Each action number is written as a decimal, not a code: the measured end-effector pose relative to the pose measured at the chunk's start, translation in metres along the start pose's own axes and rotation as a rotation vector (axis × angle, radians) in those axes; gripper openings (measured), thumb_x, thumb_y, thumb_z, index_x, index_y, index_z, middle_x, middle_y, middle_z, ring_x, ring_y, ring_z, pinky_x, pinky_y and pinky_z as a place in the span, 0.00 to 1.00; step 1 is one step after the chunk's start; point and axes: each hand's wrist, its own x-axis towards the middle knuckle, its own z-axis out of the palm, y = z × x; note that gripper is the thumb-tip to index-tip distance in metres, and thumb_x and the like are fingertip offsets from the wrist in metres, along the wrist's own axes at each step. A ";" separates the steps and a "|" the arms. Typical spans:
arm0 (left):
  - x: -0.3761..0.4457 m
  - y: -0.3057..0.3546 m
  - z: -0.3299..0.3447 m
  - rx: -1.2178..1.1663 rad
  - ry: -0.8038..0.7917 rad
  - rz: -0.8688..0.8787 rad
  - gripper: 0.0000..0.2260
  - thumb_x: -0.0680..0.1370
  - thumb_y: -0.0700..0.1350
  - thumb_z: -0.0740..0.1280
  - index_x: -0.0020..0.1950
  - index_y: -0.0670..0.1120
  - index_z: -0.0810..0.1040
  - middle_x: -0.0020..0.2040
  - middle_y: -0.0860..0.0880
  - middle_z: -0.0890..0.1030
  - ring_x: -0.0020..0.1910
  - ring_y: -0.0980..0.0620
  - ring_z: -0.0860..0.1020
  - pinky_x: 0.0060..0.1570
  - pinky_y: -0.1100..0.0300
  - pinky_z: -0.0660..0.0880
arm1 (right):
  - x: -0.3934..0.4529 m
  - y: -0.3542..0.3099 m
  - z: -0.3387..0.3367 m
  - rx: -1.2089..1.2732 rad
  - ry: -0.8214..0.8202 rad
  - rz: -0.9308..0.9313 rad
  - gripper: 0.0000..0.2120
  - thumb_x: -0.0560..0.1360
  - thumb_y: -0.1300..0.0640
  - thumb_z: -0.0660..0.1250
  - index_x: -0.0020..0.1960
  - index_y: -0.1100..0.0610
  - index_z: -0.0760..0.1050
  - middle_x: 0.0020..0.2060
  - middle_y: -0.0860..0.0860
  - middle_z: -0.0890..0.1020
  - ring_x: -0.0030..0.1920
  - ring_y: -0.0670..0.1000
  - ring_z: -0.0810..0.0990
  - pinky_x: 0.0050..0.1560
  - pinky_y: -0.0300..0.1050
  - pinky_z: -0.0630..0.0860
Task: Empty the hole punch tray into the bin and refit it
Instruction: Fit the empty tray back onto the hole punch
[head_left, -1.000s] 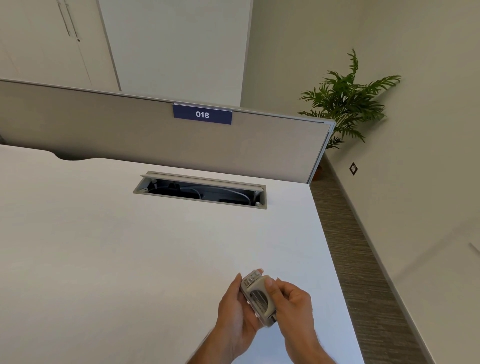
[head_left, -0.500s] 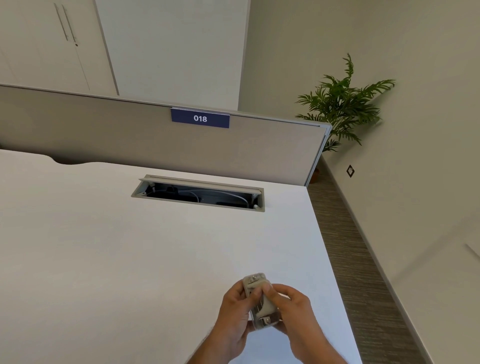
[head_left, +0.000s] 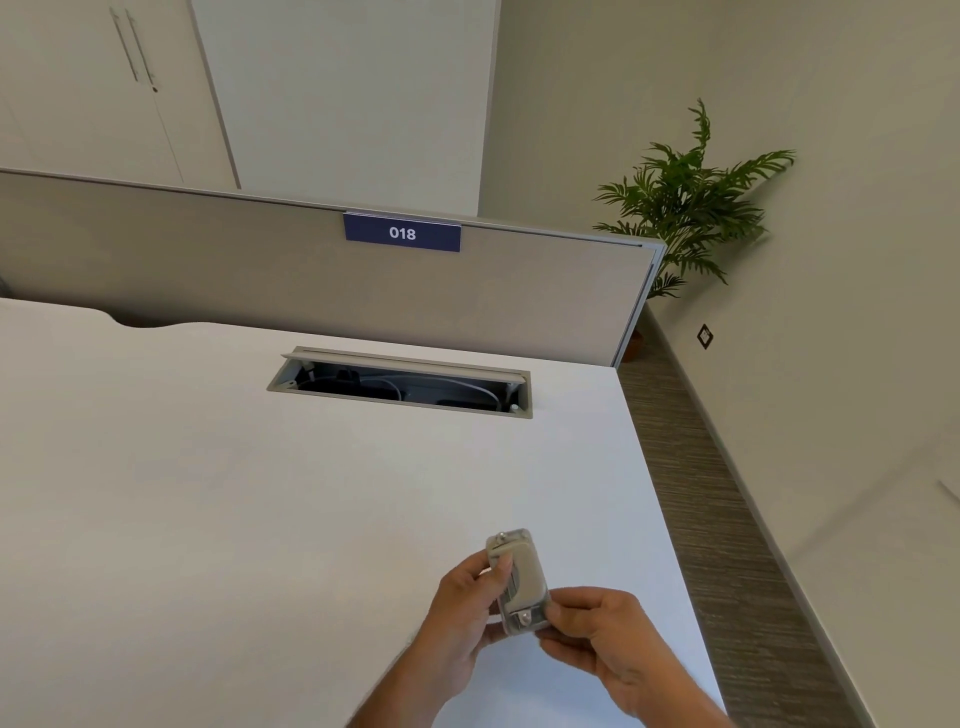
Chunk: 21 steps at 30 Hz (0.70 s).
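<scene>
Sign text: 018, white numerals
Sign: dark blue plate
Sign position: top edge of desk partition, above cable hatch

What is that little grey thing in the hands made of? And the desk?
The hole punch looks like grey plastic with shiny metal rivets at both ends, though I can't be sure. The desk looks like smooth matte white laminate, no grain showing.

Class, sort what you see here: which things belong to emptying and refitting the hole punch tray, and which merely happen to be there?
Belongs to the job:
hole punch
left hand
right hand

Merely there:
desk
cable hatch
partition
018 sign
plant
cupboard

No bin is in view.
</scene>
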 end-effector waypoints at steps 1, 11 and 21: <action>0.000 0.002 -0.001 0.003 -0.020 -0.029 0.12 0.84 0.48 0.61 0.60 0.46 0.83 0.50 0.43 0.87 0.46 0.45 0.84 0.43 0.53 0.81 | 0.000 -0.001 -0.001 0.024 0.008 -0.005 0.09 0.72 0.72 0.71 0.52 0.70 0.83 0.44 0.66 0.87 0.41 0.60 0.87 0.39 0.49 0.85; 0.002 0.008 -0.011 0.072 -0.220 -0.046 0.22 0.76 0.25 0.65 0.65 0.44 0.78 0.57 0.38 0.85 0.53 0.40 0.84 0.57 0.47 0.81 | 0.001 0.002 -0.005 0.123 0.018 0.035 0.12 0.70 0.75 0.72 0.54 0.73 0.80 0.47 0.70 0.86 0.35 0.58 0.85 0.34 0.47 0.85; 0.004 0.005 -0.004 0.160 -0.021 -0.055 0.22 0.72 0.22 0.65 0.62 0.40 0.77 0.51 0.38 0.86 0.45 0.40 0.86 0.40 0.51 0.83 | -0.005 -0.001 -0.004 0.013 -0.010 0.030 0.11 0.70 0.75 0.71 0.52 0.73 0.81 0.41 0.68 0.86 0.34 0.58 0.85 0.32 0.45 0.84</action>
